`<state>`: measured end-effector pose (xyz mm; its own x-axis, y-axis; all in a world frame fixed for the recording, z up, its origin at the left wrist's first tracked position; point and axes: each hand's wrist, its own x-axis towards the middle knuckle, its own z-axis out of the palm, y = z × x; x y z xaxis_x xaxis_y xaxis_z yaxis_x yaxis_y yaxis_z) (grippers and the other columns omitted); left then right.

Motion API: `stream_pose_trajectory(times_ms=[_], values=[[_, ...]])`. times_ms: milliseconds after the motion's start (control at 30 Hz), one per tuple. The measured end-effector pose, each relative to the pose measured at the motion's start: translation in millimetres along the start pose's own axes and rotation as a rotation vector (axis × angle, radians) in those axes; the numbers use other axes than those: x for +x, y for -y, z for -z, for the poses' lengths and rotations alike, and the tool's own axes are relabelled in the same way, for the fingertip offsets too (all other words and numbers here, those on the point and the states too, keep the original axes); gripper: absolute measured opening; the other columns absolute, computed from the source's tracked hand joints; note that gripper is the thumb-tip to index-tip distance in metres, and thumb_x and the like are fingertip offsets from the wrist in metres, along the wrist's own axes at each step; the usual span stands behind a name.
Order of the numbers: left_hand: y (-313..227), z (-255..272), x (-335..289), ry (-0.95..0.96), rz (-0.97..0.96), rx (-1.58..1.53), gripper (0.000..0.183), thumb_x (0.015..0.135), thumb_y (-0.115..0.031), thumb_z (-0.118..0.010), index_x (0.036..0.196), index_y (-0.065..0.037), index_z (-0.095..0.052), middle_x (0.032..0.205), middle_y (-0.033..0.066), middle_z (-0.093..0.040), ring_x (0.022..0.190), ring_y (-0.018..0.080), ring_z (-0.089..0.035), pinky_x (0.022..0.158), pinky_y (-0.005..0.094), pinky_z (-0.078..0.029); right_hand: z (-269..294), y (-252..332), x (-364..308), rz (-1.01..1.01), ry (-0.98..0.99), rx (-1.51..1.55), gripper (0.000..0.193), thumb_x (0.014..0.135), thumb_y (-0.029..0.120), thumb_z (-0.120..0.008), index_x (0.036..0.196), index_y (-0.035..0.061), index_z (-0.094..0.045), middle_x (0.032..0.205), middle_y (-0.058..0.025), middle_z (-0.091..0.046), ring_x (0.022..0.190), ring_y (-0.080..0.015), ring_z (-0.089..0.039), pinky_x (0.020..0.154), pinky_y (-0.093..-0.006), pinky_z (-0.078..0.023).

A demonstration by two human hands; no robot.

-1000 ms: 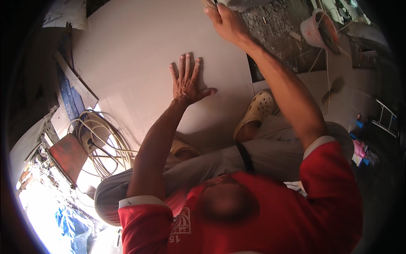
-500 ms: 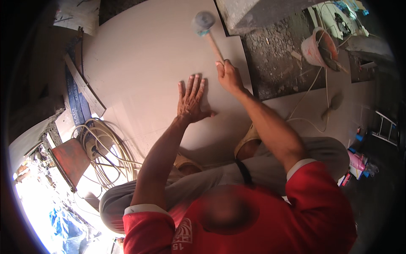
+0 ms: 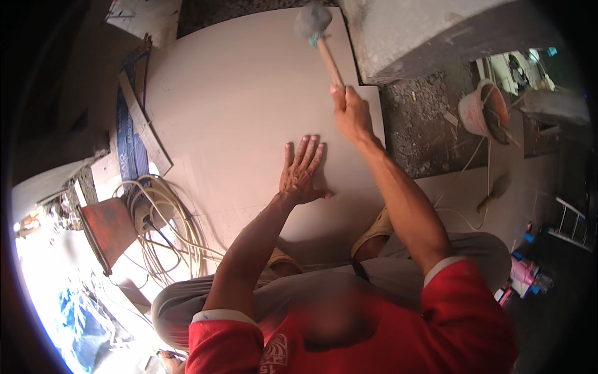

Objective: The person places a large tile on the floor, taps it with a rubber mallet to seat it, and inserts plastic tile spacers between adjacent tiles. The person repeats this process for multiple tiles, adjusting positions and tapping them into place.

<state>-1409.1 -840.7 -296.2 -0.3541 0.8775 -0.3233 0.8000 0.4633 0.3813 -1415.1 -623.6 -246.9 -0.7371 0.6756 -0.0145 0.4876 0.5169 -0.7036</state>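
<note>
My right hand is wrapped round the wooden handle of a mallet. The mallet has a rounded grey head with a bit of teal wrapping where the handle meets it. Its head is over the far right part of a large pale tile; whether it touches the surface I cannot tell. Lying on the same tile, nearer to me, my left hand has its fingers stretched and spread, with nothing in it. I am squatting on the near side of the tile, feet just behind my hands.
A concrete block borders the tile at far right, beside rubble ground. A bucket with a tool stands on the right. Leftward are a coiled hose or cable, a red bucket, a wooden strip and blue packaging.
The view has shifted, so the surroundings sit lower and further right. My right hand still grips the mallet, and its head is now further out. My left hand remains flat on the tile.
</note>
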Motion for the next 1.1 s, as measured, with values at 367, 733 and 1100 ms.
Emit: stream_pose_trajectory(times_ms=[367, 733, 1100], values=[[5.0, 0.7, 2.5, -0.015, -0.015, -0.031, 0.149, 0.064, -0.085, -0.082, 0.174, -0.010, -0.016, 0.182, 0.0122, -0.011, 0.169, 0.0313, -0.005, 0.135, 0.0639, -0.004, -32.6, 10.1, 39.5, 0.127, 0.020, -0.022, 0.041, 0.112, 0.037, -0.054, 0.105, -0.0027, -0.059, 0.079, -0.0318, -0.070, 0.077, -0.0556, -0.070, 0.066, -0.0602, -0.054], [5.9, -5.3, -4.7, -0.144, -0.061, -0.083, 0.138, 0.068, -0.079, -0.084, 0.171, -0.008, -0.025, 0.179, 0.0153, -0.022, 0.167, 0.0345, -0.014, 0.134, 0.0643, -0.009, -43.3, 4.3, 46.0, 0.303, -0.060, -0.060, 0.051, 0.113, 0.045, -0.052, 0.105, -0.0041, -0.062, 0.082, -0.0302, -0.070, 0.079, -0.0521, -0.070, 0.066, -0.0551, -0.053], [82.8, -11.8, -19.2, -0.574, 0.695, -0.050, 0.118, 0.091, -0.088, -0.049, 0.173, -0.009, -0.019, 0.180, 0.0202, -0.013, 0.166, 0.0462, -0.006, 0.129, 0.0730, -0.007, -46.6, 25.3, 48.4, 0.699, -0.011, -0.052, 0.035, 0.113, 0.034, -0.058, 0.110, 0.0001, -0.061, 0.081, -0.0226, -0.069, 0.076, -0.0398, -0.075, 0.065, -0.0469, -0.056]])
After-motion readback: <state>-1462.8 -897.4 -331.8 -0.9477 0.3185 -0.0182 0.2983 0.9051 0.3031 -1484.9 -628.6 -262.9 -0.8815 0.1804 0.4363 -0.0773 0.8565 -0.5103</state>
